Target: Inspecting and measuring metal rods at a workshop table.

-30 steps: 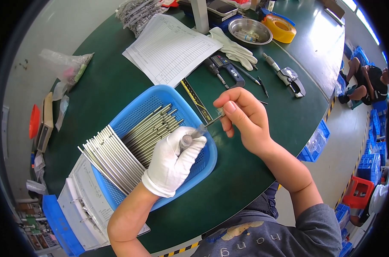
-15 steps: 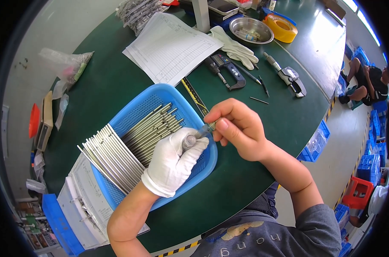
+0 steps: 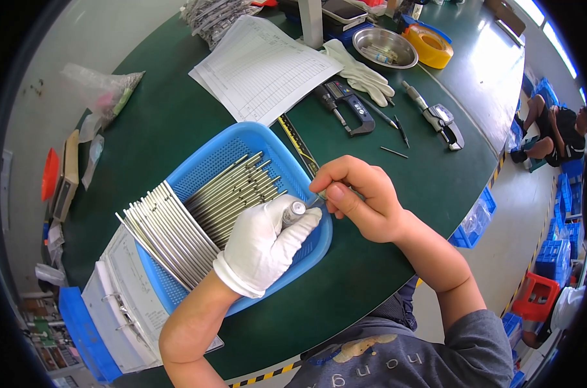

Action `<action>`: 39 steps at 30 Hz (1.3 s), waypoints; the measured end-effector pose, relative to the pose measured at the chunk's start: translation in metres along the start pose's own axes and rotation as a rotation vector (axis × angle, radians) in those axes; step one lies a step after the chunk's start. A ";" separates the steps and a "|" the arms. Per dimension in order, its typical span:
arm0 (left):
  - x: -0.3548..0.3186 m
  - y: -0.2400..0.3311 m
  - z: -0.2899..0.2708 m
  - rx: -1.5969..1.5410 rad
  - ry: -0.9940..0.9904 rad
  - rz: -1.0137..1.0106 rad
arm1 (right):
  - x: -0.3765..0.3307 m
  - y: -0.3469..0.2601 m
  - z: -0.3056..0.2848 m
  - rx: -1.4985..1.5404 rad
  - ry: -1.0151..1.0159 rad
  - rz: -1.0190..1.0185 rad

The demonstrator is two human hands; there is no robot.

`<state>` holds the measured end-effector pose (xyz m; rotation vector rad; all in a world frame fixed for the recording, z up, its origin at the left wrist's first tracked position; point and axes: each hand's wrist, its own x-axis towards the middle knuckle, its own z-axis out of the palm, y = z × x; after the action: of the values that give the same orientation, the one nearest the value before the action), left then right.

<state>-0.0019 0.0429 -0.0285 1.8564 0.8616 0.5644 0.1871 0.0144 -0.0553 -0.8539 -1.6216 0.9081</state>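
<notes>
My left hand [image 3: 258, 249], in a white glove, is closed around a silver cylinder [image 3: 295, 210] whose round end points up. To its right, my bare right hand [image 3: 364, 197] pinches a small, partly see-through piece [image 3: 320, 196] between thumb and forefinger, close to the cylinder. Its kind is hard to make out, as the fingers cover most of it. Both hands are over the right side of a blue perforated basket [image 3: 267, 136]. Inside lies a layer of thin metal rods [image 3: 235, 194]; a second row of paler rods [image 3: 167, 233] rests across the basket's left side.
Beyond the basket lie paper sheets [image 3: 261, 71], a white glove [image 3: 358, 72], a digital micrometer [image 3: 348, 110], another micrometer [image 3: 436, 116] and a short pin [image 3: 394, 152]. Farther back are a steel bowl [image 3: 406, 58] and yellow tape [image 3: 430, 46]. A ring binder [image 3: 116, 310] sits at the left.
The cylinder in my left hand has tipped so its end shows higher. My right hand still pinches the small piece, now more hidden by the fingers. The whole view has shifted slightly.
</notes>
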 end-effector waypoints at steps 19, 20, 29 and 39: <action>-0.001 0.011 -0.010 -0.608 -0.070 -0.448 | 0.000 0.003 0.003 -0.144 0.033 -0.106; -0.001 0.011 -0.010 -0.612 -0.075 -0.441 | 0.000 0.005 0.003 -0.160 0.024 -0.110; -0.004 0.020 -0.007 -0.523 -0.043 -0.491 | 0.002 0.010 0.000 -0.327 -0.027 -0.236; 0.000 0.008 -0.002 -0.396 -0.192 -0.342 | 0.003 0.006 0.005 -0.517 -0.062 -0.283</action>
<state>-0.0004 0.0421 -0.0210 1.3429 0.8451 0.3078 0.1823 0.0192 -0.0596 -0.9136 -2.0109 0.3188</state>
